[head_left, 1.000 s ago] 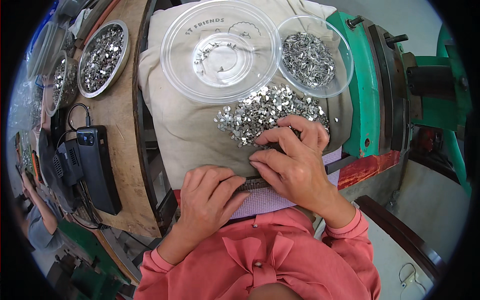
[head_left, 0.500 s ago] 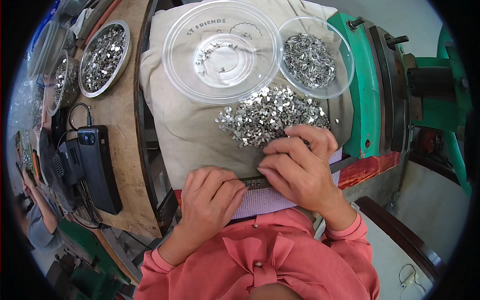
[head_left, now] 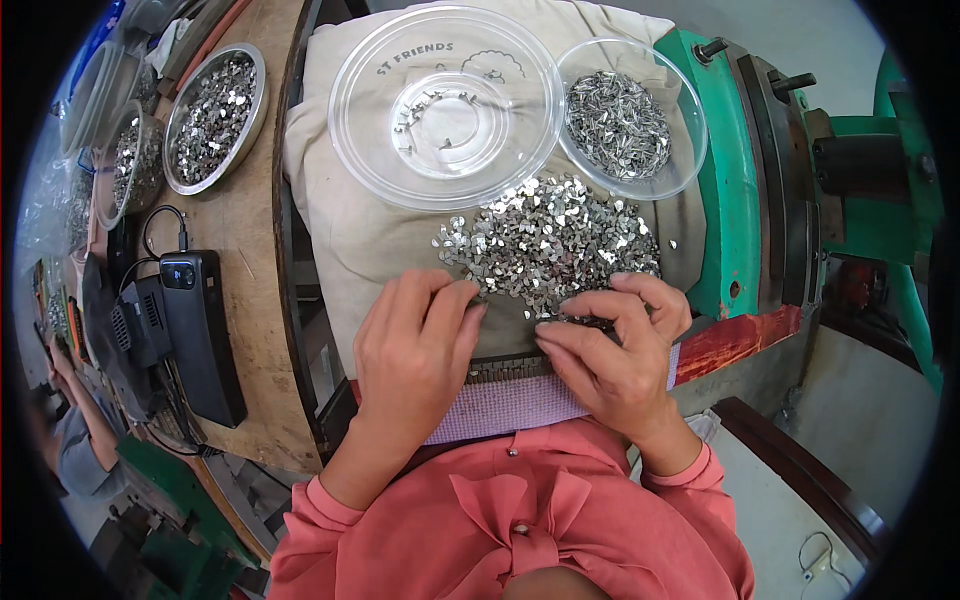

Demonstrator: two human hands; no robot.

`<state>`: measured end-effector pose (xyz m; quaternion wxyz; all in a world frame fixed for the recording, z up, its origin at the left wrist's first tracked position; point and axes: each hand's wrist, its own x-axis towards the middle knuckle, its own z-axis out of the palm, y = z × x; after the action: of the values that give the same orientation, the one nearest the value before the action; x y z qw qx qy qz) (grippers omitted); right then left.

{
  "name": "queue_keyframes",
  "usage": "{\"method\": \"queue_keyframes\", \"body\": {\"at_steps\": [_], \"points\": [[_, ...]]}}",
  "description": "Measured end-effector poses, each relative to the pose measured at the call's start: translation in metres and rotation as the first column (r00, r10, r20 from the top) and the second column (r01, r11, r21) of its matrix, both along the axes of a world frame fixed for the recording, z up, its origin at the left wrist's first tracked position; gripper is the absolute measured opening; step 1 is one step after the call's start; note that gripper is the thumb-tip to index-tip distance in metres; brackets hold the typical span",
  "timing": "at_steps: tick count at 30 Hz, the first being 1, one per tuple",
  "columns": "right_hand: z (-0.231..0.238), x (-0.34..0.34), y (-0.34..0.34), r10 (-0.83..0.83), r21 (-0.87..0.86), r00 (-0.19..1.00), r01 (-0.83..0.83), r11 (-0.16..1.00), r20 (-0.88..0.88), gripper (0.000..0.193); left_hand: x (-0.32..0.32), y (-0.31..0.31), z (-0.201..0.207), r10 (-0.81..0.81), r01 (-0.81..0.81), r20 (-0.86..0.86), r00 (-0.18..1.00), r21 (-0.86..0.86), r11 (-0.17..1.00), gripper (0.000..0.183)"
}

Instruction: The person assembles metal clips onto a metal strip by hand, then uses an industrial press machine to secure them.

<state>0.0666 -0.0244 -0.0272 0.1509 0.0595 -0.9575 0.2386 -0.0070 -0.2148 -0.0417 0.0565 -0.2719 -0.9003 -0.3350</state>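
A heap of small, flat silvery metal pieces [head_left: 560, 240] lies on a beige cloth [head_left: 350, 250] in front of me. My left hand [head_left: 412, 345] is at the heap's lower left edge, its thumb and forefinger drawn together; anything between them is too small to make out. My right hand [head_left: 625, 345] is at the lower right edge of the heap, fingers curled and thumb close to the forefinger. Whatever it pinches is hidden. Below and between the hands runs a narrow dark strip [head_left: 510, 368] with a row of small metal pieces along it.
Behind the heap stand a clear plastic bowl [head_left: 350, 150] with a few small pieces and another clear bowl [head_left: 690, 150] of slim metal pieces. Green machinery [head_left: 715, 230] borders the right. A steel bowl [head_left: 255, 120] and a black device [head_left: 200, 340] sit on the left wooden bench.
My left hand has risen from the strip to the heap's lower left edge, uncovering more of the strip. My right hand has shifted slightly right and down.
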Motion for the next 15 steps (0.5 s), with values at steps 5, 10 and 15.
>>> {"method": "queue_keyframes", "body": {"at_steps": [5,10,15], "points": [[-0.002,-0.012,-0.001,0.041,0.101,0.999,-0.037,0.994,-0.03,0.019,-0.004,0.002,-0.002,-0.002,0.002,0.01,1.0,-0.012,1.0,0.019],[-0.001,-0.023,-0.003,0.091,0.116,0.996,-0.09,0.989,-0.005,0.017,0.002,-0.008,0.01,-0.045,0.046,0.045,0.998,-0.015,0.999,0.017],[0.006,-0.026,-0.006,0.042,0.144,0.999,-0.045,0.989,0.025,0.016,0.018,-0.023,0.022,-0.225,0.225,0.073,0.972,0.016,0.974,0.021]]}}
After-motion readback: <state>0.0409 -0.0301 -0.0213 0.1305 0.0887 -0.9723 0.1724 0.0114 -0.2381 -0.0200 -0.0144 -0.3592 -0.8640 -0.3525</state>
